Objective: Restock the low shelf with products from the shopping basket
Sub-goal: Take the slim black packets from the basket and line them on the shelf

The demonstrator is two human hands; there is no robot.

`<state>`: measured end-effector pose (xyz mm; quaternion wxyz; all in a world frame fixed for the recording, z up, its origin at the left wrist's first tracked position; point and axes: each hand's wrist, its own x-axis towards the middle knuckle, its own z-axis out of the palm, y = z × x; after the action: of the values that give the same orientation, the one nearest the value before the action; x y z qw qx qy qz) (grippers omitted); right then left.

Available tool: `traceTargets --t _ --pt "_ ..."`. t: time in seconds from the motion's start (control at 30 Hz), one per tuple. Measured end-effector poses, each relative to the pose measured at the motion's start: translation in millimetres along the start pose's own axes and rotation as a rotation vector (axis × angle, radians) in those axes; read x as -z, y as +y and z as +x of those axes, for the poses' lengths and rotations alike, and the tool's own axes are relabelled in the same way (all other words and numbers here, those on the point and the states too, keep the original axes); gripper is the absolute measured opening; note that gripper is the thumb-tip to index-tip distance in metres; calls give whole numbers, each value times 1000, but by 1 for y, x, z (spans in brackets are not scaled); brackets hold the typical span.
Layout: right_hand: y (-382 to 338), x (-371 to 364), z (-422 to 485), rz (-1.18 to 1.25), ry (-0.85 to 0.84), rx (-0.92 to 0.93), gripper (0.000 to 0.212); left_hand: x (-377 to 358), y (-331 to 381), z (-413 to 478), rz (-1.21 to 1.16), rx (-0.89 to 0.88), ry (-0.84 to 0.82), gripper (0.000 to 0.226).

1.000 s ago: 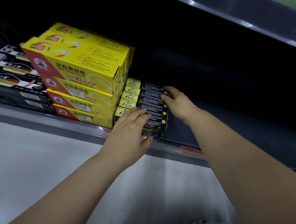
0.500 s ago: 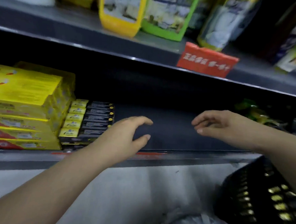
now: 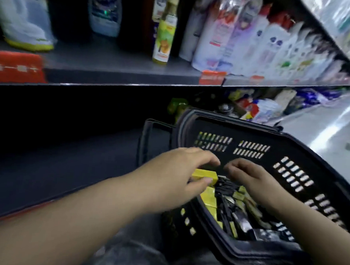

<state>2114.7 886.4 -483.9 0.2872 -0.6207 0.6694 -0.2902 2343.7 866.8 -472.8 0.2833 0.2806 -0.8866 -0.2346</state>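
Note:
A black plastic shopping basket [image 3: 302,159] stands tilted on the floor at the right, in front of the low shelf [image 3: 62,167]. Inside it lie several slim yellow-and-black product boxes [image 3: 227,204]. My left hand [image 3: 173,179] reaches over the basket's near rim and pinches the yellow end of one box [image 3: 205,174] between thumb and fingers. My right hand [image 3: 248,178] hovers just to the right of it, fingers curled down over the boxes. Blur hides whether it holds anything. The stretch of low shelf in view is dark and bare.
The shelf above [image 3: 120,74] carries bottles [image 3: 165,28] and refill pouches [image 3: 215,33], with red price tags [image 3: 212,77] on its edge. Bagged goods [image 3: 266,110] sit on the low shelf behind the basket. A crumpled plastic bag [image 3: 127,251] lies on the floor by my arm.
The view has swung right from the stacked boxes on the shelf to the basket. Both hands left the shelf and came down into the basket; my left hand took hold of a box.

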Motion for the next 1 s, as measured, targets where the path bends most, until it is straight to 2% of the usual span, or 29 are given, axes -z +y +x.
traceTargets --t 0.13,0.3,0.4,0.47,0.53,0.6,0.67,0.8,1.0 --pt "44 34 24 -93 -45 -44 10 -49 14 62 111 -32 -178 32" --pt "114 59 62 -577 -513 -216 7 -85 2 104 189 118 -380 31" --pt "155 42 76 -755 -691 -287 48 -94 -10 106 173 221 -466 29" --pt "175 20 79 -722 -732 -316 63 -96 -18 102 159 287 -484 28" --pt "186 -3 80 -590 -719 -347 68 -97 -22 101 149 354 -479 28" --pt "190 -18 77 -450 -636 -376 63 -100 -23 100 147 397 -476 27" --pt "191 -21 75 -440 -597 -355 55 -103 -21 99 162 446 -493 27" --pt "176 7 85 -396 -607 -278 46 -103 -17 101 177 571 -511 30" --pt "118 99 102 30 -626 -248 47 -102 2 116 180 688 -547 26"
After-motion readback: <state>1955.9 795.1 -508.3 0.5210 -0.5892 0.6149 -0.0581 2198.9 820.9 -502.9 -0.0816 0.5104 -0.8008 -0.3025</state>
